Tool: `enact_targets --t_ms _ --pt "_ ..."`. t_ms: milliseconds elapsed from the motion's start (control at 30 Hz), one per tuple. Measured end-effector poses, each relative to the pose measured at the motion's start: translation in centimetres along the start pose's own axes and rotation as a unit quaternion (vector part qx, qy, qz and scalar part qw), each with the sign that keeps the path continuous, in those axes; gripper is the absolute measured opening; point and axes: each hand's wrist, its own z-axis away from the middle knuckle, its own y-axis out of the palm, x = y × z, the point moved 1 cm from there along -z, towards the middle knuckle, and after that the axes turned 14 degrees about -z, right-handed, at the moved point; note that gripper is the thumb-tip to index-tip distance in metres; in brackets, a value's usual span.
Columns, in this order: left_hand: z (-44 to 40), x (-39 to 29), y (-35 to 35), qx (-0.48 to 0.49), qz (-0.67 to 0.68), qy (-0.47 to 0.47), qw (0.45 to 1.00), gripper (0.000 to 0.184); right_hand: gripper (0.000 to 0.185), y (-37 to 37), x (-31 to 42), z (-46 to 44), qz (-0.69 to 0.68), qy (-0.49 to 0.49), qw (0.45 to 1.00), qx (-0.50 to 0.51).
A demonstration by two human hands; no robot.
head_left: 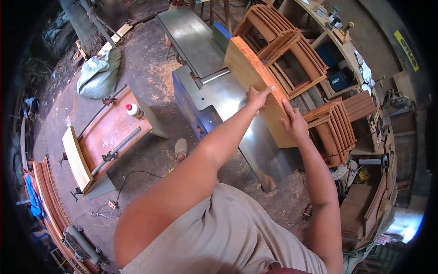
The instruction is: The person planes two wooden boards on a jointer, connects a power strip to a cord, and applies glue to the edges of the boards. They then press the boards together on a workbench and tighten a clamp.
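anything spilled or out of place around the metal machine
Yes: pale wood shavings lie scattered beside the metal machine, and a dark cable trails loosely across the floor, perhaps a trip hazard. No damage stands out.

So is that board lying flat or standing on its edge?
On edge: the wooden board stands on the metal machine bed, narrow side uppermost, broad face turned sideways.

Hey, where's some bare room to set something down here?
The far metal bed, left of the board, looks bare; so, sawdust aside, does floor between sack and machine. Crowded: right of the board, with stacked frames and loaded shelves.
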Motion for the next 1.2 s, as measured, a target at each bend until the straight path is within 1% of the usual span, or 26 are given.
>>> enact_targets --t_ms 100,167,200,267,400,600,667,800,900,1000,1067,1100,1200 --pt "-0.8 -0.6 -1.0 -0.004 -0.005 -0.001 1.000 0.076 0.075 0.4 0.7 -1.1 0.002 0.000 1.000 -0.008" --pt "-1.6 -0.9 -1.6 -0.003 0.030 0.017 0.999 0.086 0.074 0.7 1.0 -2.0 0.000 -0.008 1.000 -0.012" --pt "-2.2 -0.9 -1.8 -0.003 0.034 0.015 0.999 0.086 0.074 0.9 1.2 -2.6 0.004 -0.009 1.000 -0.010" --pt "-3.4 -0.9 -2.3 -0.028 0.020 0.016 0.999 0.083 0.074 1.1 1.6 -3.6 0.006 -0.006 1.000 -0.006" --pt "-4.4 -1.9 -3.5 -0.048 0.026 0.016 0.998 0.082 0.074 1.5 2.9 -5.2 0.013 -0.003 1.000 0.001" --pt "-5.6 -3.7 -5.9 -0.020 -0.011 0.015 1.000 0.082 0.074 2.1 4.5 -7.6 0.014 -0.003 1.000 -0.002" --pt "-6.0 -4.4 -6.6 -0.018 -0.026 -0.001 0.999 0.082 0.073 2.3 4.9 -8.4 0.012 -0.013 1.000 -0.013" --pt "-8.4 -4.4 -7.2 -0.023 -0.009 0.006 1.000 0.081 0.073 2.6 6.0 -10.0 0.014 -0.004 1.000 -0.010" --pt "-10.0 -4.6 -8.0 -0.031 0.006 0.009 0.999 0.085 0.073 2.8 6.7 -11.1 0.012 -0.001 1.000 -0.008" --pt "-10.9 -5.2 -9.1 -0.025 0.001 0.009 1.000 0.084 0.073 3.2 7.3 -12.3 0.014 -0.002 1.000 -0.006" --pt "-11.5 -5.6 -9.8 -0.008 0.010 0.020 1.000 0.082 0.072 3.5 7.5 -13.2 0.013 -0.023 1.000 -0.016" --pt "-11.8 -5.9 -10.0 -0.011 -0.008 0.019 1.000 0.075 0.072 3.7 7.5 -13.7 0.013 -0.022 1.000 -0.016" --pt "-12.8 -6.7 -11.2 0.000 0.001 0.040 0.999 0.075 0.071 4.3 7.9 -15.3 0.029 -0.041 0.998 -0.029"
